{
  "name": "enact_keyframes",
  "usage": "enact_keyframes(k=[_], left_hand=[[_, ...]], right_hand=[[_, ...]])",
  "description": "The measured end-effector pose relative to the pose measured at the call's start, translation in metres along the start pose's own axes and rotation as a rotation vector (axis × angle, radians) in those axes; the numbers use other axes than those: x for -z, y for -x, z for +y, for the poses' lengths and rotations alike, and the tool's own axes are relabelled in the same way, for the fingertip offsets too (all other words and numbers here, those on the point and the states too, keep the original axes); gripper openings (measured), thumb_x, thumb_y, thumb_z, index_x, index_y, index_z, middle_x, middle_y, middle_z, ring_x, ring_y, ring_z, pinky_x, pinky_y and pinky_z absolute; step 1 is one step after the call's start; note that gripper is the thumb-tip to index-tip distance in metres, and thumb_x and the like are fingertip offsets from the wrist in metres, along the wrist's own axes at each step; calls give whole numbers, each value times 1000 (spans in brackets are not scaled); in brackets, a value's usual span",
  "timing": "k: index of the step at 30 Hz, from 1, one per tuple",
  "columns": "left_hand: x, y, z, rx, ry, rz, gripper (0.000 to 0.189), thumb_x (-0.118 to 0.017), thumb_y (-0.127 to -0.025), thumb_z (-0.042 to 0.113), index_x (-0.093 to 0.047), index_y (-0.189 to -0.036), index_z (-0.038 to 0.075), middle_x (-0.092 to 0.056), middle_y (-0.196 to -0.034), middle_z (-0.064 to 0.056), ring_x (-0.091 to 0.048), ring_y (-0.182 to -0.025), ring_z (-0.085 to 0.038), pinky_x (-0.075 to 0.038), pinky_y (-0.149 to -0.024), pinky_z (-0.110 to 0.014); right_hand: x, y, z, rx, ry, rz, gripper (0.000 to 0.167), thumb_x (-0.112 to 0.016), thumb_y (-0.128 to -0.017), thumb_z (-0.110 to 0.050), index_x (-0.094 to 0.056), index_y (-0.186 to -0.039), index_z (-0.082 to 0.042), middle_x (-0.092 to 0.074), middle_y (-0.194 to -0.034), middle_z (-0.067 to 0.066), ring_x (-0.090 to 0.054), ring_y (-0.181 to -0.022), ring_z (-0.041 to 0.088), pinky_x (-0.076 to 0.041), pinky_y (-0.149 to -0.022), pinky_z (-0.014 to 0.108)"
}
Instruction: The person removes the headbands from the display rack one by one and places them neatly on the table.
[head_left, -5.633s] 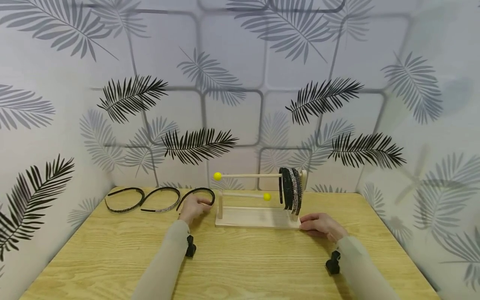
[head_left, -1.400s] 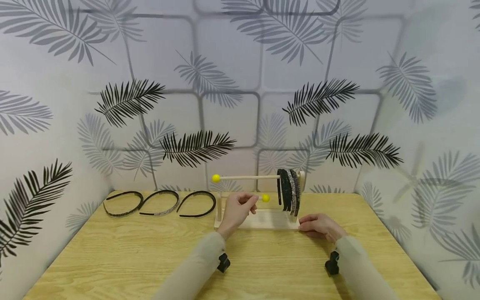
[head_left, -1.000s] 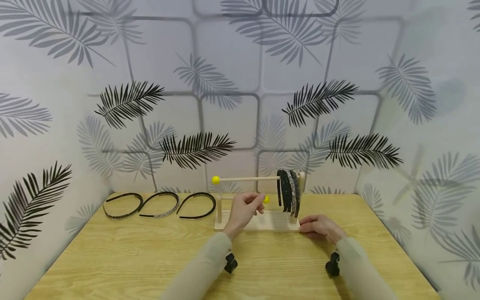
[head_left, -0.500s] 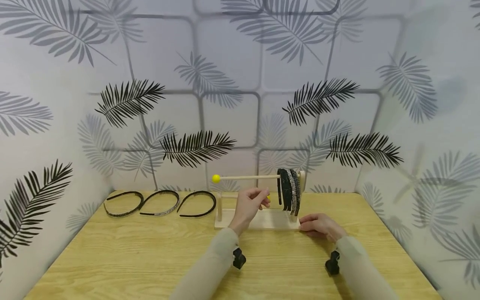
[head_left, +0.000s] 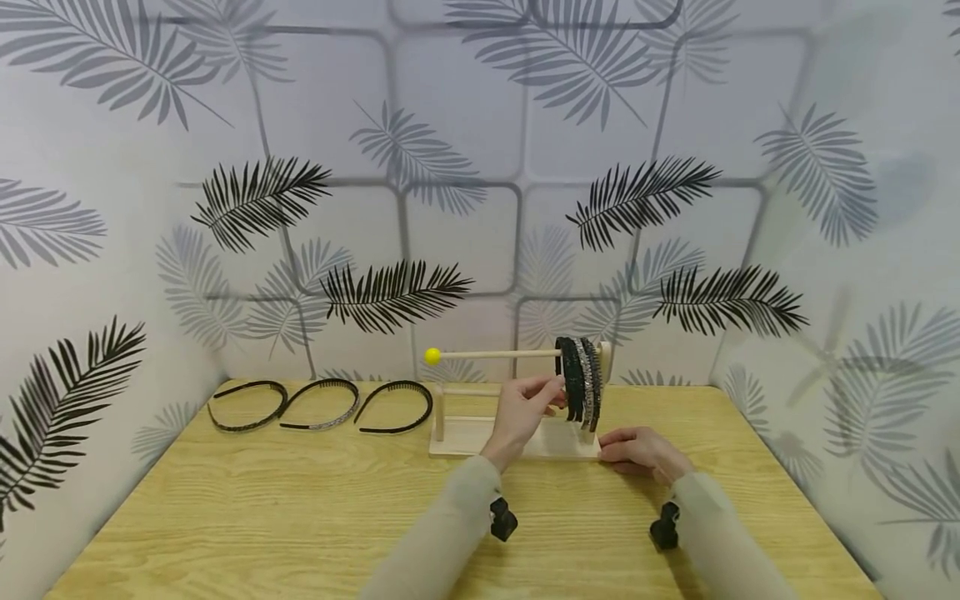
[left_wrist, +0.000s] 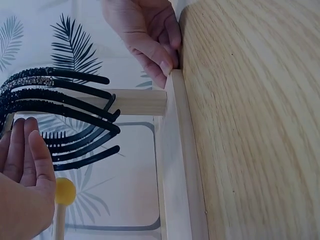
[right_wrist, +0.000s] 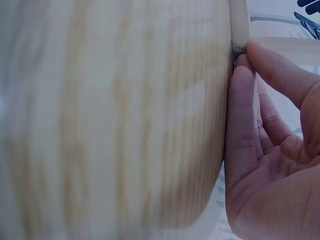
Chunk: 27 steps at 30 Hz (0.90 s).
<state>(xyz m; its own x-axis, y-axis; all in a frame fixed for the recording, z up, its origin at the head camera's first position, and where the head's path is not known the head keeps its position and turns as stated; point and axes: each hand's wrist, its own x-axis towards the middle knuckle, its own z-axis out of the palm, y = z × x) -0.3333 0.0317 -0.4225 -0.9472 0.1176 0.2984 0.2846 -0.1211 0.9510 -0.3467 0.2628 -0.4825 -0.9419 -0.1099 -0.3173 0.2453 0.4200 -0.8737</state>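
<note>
**Nothing Readable in Any View**

No text, label, brand, number or sign can be read in the head view or in either wrist view.
</note>
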Motion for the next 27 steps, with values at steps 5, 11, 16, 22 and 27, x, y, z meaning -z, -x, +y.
enact_keyframes(k=[5,11,16,22,27], left_hand=[[-6,1,1,25,-3,-7,33,-67,-95,28,-72,-115,3,-73,-104,-16,-69,-87,-26,-57,-82,-46],[-15,1,4,59,23,9,37,-68,-94,29,-69,-122,4,-72,-113,-13,-68,-86,-14,-58,-79,-31],[-19,1,8,97,18,14,42,-68,-94,33,-67,-125,6,-70,-117,-10,-64,-85,-10,-56,-79,-28],[-20,-1,12,142,-9,10,46,-68,-93,37,-65,-129,8,-69,-119,-7,-62,-82,-11,-54,-85,-37],[-21,-3,14,174,-49,1,48,-67,-94,37,-63,-131,6,-66,-125,-8,-64,-99,-14,-54,-90,-38]], right_hand=[[0,1,1,-1,8,1,42,-74,-87,-14,-63,-125,2,-71,-107,5,-67,-86,8,-58,-79,29],[1,2,1,1,11,-2,43,-74,-87,-14,-63,-126,2,-70,-109,6,-67,-87,8,-58,-80,30],[0,2,1,-2,14,-2,42,-73,-88,-14,-63,-126,2,-70,-110,7,-67,-86,8,-58,-79,29],[0,1,1,-1,2,-15,44,-73,-88,-14,-62,-127,3,-69,-112,9,-66,-85,7,-58,-79,29],[1,0,1,-10,4,-9,43,-73,-89,-14,-62,-127,2,-70,-109,6,-66,-85,7,-58,-78,28]])
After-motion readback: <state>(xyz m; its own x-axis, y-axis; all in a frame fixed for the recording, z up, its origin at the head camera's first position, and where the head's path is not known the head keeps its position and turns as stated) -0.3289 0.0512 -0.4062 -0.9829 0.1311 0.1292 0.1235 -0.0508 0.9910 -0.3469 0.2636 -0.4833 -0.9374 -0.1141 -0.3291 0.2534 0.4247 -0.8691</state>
